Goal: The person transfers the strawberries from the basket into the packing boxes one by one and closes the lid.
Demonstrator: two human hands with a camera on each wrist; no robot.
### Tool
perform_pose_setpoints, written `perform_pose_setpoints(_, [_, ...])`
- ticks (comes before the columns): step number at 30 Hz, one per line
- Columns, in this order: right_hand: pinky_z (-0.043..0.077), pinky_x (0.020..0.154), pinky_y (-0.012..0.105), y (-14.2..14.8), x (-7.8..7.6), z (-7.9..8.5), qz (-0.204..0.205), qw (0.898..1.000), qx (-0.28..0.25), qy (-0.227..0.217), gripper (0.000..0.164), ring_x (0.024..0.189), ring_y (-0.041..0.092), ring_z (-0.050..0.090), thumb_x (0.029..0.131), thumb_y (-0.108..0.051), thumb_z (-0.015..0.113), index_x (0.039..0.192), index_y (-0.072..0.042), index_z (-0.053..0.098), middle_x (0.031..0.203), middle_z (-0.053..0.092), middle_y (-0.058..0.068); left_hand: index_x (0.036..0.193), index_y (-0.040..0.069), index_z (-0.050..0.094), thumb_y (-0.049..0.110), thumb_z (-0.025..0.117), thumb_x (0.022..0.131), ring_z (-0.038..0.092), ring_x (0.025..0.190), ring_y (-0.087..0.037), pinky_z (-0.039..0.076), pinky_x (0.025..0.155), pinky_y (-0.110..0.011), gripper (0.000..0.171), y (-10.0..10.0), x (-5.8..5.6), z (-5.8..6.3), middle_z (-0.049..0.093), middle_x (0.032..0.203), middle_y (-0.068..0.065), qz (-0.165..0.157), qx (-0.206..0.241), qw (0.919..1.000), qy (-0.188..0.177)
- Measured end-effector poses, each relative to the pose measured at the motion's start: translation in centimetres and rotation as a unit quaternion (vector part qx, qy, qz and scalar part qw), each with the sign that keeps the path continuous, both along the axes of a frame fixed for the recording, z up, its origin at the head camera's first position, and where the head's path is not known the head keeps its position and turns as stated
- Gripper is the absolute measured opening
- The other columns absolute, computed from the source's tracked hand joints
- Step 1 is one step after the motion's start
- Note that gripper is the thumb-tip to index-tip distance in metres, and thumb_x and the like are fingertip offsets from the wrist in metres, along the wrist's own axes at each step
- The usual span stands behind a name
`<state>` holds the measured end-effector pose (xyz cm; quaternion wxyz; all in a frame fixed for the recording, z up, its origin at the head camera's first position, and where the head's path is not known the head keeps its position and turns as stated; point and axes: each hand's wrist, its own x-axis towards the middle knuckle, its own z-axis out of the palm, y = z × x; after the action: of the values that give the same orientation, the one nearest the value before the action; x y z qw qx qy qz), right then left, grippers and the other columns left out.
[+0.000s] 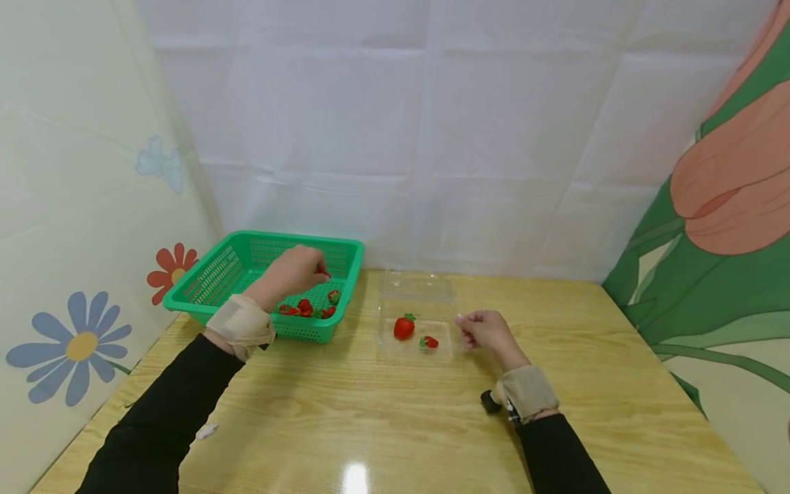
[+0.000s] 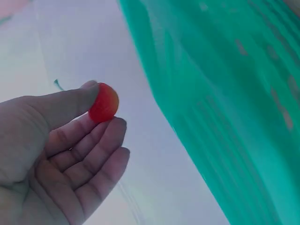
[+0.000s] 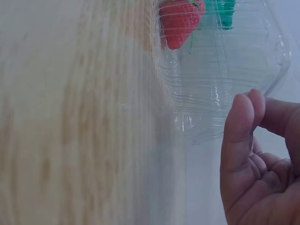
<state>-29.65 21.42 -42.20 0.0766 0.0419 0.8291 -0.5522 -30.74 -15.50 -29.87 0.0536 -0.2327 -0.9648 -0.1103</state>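
My left hand (image 1: 295, 273) is over the right part of a green plastic basket (image 1: 262, 238). Between its thumb and fingers it pinches a small red strawberry (image 2: 105, 104) with a thin green stem. Several more strawberries (image 1: 305, 306) lie on the basket floor. To the right stands a clear plastic box (image 1: 410, 350) with its lid (image 1: 415, 288) raised at the back. Inside are a larger strawberry (image 1: 404, 328) and a smaller strawberry (image 1: 430, 342). At the box's right side, my right hand (image 1: 489, 331) pinches the rim between thumb and fingertips.
A wooden table (image 1: 321, 412) carries the basket and box. A small white scrap (image 1: 206, 431) lies near the left forearm. White sheeting (image 1: 345, 137) hangs right behind, and flower-printed cloths flank both sides.
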Motion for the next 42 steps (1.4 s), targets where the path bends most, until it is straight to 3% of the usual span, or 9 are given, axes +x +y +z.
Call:
perform_pose_setpoints(7, [0.051, 0.056, 0.028, -0.1, 0.1, 0.2, -0.001, 1.000, 0.002, -0.001, 0.028, 0.056, 0.012, 0.054, 0.093, -0.017, 0.056, 0.097, 0.010, 0.057, 0.069, 0.057, 0.008, 0.084, 0.006, 0.067, 0.017, 0.068, 0.085, 0.055, 0.065, -0.013, 0.046, 0.061, -0.026, 0.011, 5.0, 0.3, -0.9, 0.065, 0.078, -0.003, -0.048, 0.003, 0.9986, 0.023])
perform_pose_setpoints(17, [0.051, 0.056, 0.028, -0.1, 0.2, 0.2, -0.002, 1.000, 0.005, -0.005, 0.028, 0.057, 0.012, 0.055, 0.093, -0.018, 0.057, 0.098, 0.010, 0.058, 0.071, 0.058, 0.009, 0.072, 0.010, 0.060, 0.020, 0.069, 0.085, 0.045, 0.058, -0.011, 0.038, 0.055, -0.023, 0.019, 10.4, 0.6, -3.0, 0.055, 0.066, 0.002, -0.096, -0.024, 0.9951, -0.002])
perform_pose_setpoints(24, [0.051, 0.056, 0.027, 0.0, 0.1, 0.2, 0.004, 1.000, -0.004, -0.003, 0.030, 0.056, 0.011, 0.055, 0.094, -0.018, 0.056, 0.099, 0.011, 0.058, 0.069, 0.058, 0.007, 0.067, 0.013, 0.055, 0.023, 0.071, 0.082, 0.043, 0.057, -0.010, 0.037, 0.049, -0.023, 0.024, 13.9, 1.1, -5.4, 0.050, 0.063, 0.004, -0.084, -0.077, 0.9934, -0.013])
perform_pose_setpoints(28, [0.051, 0.056, 0.027, 0.0, 0.0, 0.1, 0.002, 1.000, -0.001, -0.003, 0.029, 0.057, 0.012, 0.055, 0.094, -0.017, 0.056, 0.098, 0.011, 0.058, 0.069, 0.057, 0.007, 0.068, 0.013, 0.053, 0.019, 0.072, 0.079, 0.042, 0.057, -0.010, 0.037, 0.049, -0.024, 0.022, 14.9, 0.9, -7.1, 0.050, 0.064, 0.004, -0.070, -0.094, 0.9930, -0.018])
perform_pose_setpoints(33, [0.052, 0.056, 0.028, 0.1, 0.0, -0.2, 0.001, 1.000, 0.001, 0.000, 0.029, 0.057, 0.012, 0.055, 0.093, -0.018, 0.058, 0.097, 0.011, 0.059, 0.070, 0.058, 0.008, 0.069, 0.013, 0.051, 0.013, 0.070, 0.079, 0.041, 0.058, -0.012, 0.037, 0.052, -0.027, 0.022, 15.2, 0.7, -8.7, 0.048, 0.065, 0.003, -0.053, -0.076, 0.9941, -0.056])
perform_pose_setpoints(37, [0.052, 0.056, 0.027, 0.0, 0.0, -0.1, -0.002, 1.000, -0.002, -0.001, 0.029, 0.057, 0.011, 0.055, 0.092, -0.017, 0.058, 0.097, 0.011, 0.058, 0.069, 0.057, 0.006, 0.071, 0.013, 0.052, 0.010, 0.065, 0.082, 0.044, 0.059, -0.012, 0.039, 0.053, -0.028, 0.017, 15.4, 0.8, -9.4, 0.050, 0.066, 0.003, -0.051, -0.074, 0.9931, -0.076])
perform_pose_setpoints(42, [0.051, 0.056, 0.027, 0.0, 0.0, 0.0, -0.003, 1.000, -0.007, -0.001, 0.028, 0.057, 0.011, 0.054, 0.093, -0.017, 0.058, 0.097, 0.011, 0.058, 0.069, 0.057, 0.006, 0.073, 0.013, 0.056, 0.013, 0.063, 0.086, 0.050, 0.060, -0.011, 0.043, 0.051, -0.029, 0.014, 15.8, 0.6, -10.0, 0.056, 0.067, 0.003, -0.047, -0.098, 0.9914, -0.074])
